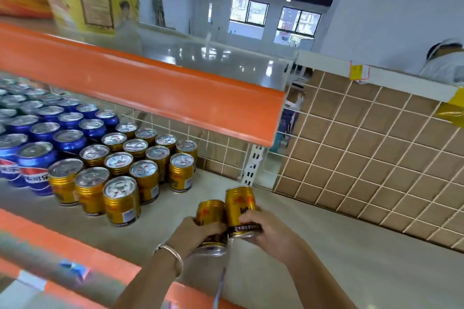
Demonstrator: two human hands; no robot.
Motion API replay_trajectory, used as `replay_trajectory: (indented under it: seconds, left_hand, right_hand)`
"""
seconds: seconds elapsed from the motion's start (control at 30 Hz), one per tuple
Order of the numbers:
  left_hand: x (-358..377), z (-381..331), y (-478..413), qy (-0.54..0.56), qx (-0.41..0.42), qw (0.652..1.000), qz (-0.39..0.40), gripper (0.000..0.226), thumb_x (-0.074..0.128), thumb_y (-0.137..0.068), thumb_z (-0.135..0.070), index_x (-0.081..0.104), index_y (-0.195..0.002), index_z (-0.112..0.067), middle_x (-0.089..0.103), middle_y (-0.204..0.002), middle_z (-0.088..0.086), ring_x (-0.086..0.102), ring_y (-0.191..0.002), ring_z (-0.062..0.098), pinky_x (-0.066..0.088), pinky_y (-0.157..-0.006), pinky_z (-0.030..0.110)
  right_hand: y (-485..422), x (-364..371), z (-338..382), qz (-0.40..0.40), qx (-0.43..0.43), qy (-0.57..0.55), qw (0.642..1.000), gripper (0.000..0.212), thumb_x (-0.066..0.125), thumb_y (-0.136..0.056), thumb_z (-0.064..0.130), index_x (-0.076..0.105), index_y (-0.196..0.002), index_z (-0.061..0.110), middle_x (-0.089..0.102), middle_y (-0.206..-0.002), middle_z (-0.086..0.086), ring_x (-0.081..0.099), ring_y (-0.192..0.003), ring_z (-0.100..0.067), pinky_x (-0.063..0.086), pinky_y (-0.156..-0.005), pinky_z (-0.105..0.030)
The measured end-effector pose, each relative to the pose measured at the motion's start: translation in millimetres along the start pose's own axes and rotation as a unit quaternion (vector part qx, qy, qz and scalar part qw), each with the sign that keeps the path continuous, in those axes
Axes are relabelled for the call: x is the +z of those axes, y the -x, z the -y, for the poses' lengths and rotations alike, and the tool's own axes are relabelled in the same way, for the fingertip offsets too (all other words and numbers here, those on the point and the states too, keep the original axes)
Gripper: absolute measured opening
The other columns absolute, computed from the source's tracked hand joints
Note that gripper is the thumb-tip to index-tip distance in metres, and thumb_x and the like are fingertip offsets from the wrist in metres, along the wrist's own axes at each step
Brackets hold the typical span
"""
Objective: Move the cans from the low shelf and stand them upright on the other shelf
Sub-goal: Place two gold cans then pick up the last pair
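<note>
Beige shelf [326, 271] lies under our hands: left hand [200, 231] and right hand [266, 228] each clasp one gold can [209, 213], tilted away, with the standing gold rows [120, 173] just leftward.

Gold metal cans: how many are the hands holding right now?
2: left gold can in the left hand, right gold can in the right hand, touching, over the beige shelf.
</note>
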State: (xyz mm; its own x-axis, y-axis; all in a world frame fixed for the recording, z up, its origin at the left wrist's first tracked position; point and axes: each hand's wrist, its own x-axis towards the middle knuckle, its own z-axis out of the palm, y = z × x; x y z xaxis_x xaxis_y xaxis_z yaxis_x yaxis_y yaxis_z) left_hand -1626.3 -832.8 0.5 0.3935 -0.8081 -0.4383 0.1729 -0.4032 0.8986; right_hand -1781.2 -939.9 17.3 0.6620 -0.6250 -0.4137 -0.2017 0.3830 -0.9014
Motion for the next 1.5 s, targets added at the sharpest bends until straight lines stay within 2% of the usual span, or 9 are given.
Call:
replay_trajectory:
  seconds: [0.17,0.3,0.43,0.63,0.83,1.0,1.13,1.3,1.5]
  left_hand:
    - [-59,5,26,0.018,-0.007,0.999,-0.040,0.081,0.088,-0.027,-0.037,0.051,-0.095,-0.013,0.066,-0.093,0.009,0.066,-0.085,0.025,0.054,-0.079,0.038]
    - [-99,16,38,-0.011,0.056,0.998,-0.016,0.095,0.092,-0.032,-0.033,0.044,-0.111,-0.016,0.062,-0.096,-0.003,0.061,-0.084,0.007,0.047,-0.063,0.015]
    - [-130,26,49,-0.028,0.133,0.991,0.006,0.078,0.093,-0.041,-0.020,0.045,-0.102,-0.027,0.062,-0.099,-0.009,0.061,-0.083,-0.003,0.046,-0.060,0.006]
    - [-159,41,44,-0.054,0.205,0.976,0.044,0.087,0.090,-0.035,-0.034,0.045,-0.108,-0.026,0.064,-0.104,-0.010,0.064,-0.093,-0.002,0.054,-0.078,0.020]
    - [-161,56,37,-0.019,0.215,0.974,0.069,0.093,0.093,-0.034,-0.029,0.044,-0.113,-0.022,0.066,-0.108,-0.001,0.066,-0.100,0.014,0.056,-0.082,0.033]
    - [-162,62,30,0.000,0.207,0.974,0.089,0.089,0.091,-0.039,-0.014,0.043,-0.113,-0.023,0.066,-0.108,0.004,0.067,-0.098,0.018,0.057,-0.081,0.038]
    - [-161,65,27,-0.007,0.208,0.975,0.081,0.084,0.088,-0.041,-0.009,0.043,-0.110,-0.029,0.066,-0.107,0.004,0.066,-0.097,0.023,0.055,-0.085,0.048]
    - [-161,62,27,-0.005,0.213,0.974,0.072,0.083,0.088,-0.041,-0.010,0.043,-0.109,-0.024,0.067,-0.103,0.000,0.067,-0.091,0.012,0.057,-0.083,0.035]
    - [-155,61,27,-0.029,0.212,0.976,0.038,0.083,0.090,-0.038,-0.022,0.044,-0.106,-0.028,0.067,-0.099,-0.007,0.067,-0.088,0.011,0.057,-0.081,0.036]
  right_hand:
    - [-27,65,0,-0.051,-0.021,-0.026,0.998,0.037,0.074,-0.077,0.016,0.065,-0.109,0.002,0.073,-0.099,-0.017,0.070,-0.088,-0.026,0.054,-0.079,-0.032]
    - [-46,118,-7,-0.089,-0.073,0.045,0.992,0.048,0.083,-0.068,0.025,0.065,-0.111,0.012,0.075,-0.096,-0.006,0.071,-0.090,-0.020,0.055,-0.081,-0.031]
    - [-63,166,-18,-0.114,-0.125,0.093,0.981,0.038,0.079,-0.074,0.012,0.063,-0.105,0.024,0.072,-0.105,-0.003,0.069,-0.092,-0.014,0.056,-0.078,-0.030]
    - [-107,168,-43,-0.241,-0.134,0.184,0.944,0.083,0.081,-0.042,0.056,0.058,-0.118,0.032,0.063,-0.112,-0.004,0.064,-0.100,-0.021,0.053,-0.091,-0.048]
    - [-108,169,-45,-0.281,-0.147,0.217,0.923,0.090,0.083,-0.043,0.050,0.052,-0.125,0.035,0.065,-0.115,0.006,0.064,-0.102,-0.015,0.052,-0.092,-0.048]
    - [-101,177,-31,-0.264,-0.178,0.186,0.929,0.097,0.089,-0.043,0.028,0.045,-0.130,0.026,0.059,-0.123,0.001,0.057,-0.115,-0.019,0.047,-0.099,-0.053]
    - [-100,173,-5,-0.186,-0.153,0.125,0.962,0.125,0.088,-0.057,0.007,0.007,-0.150,0.025,0.043,-0.136,0.004,0.047,-0.125,-0.018,0.042,-0.105,-0.047]
    - [-101,173,3,-0.116,-0.183,0.128,0.968,0.091,0.083,-0.057,0.004,0.040,-0.134,0.029,0.065,-0.121,0.004,0.064,-0.107,-0.011,0.053,-0.085,-0.031]
    - [-102,169,3,-0.094,-0.154,0.146,0.973,0.104,0.090,-0.060,0.018,0.022,-0.137,0.034,0.049,-0.138,0.006,0.053,-0.121,-0.012,0.046,-0.098,-0.035]
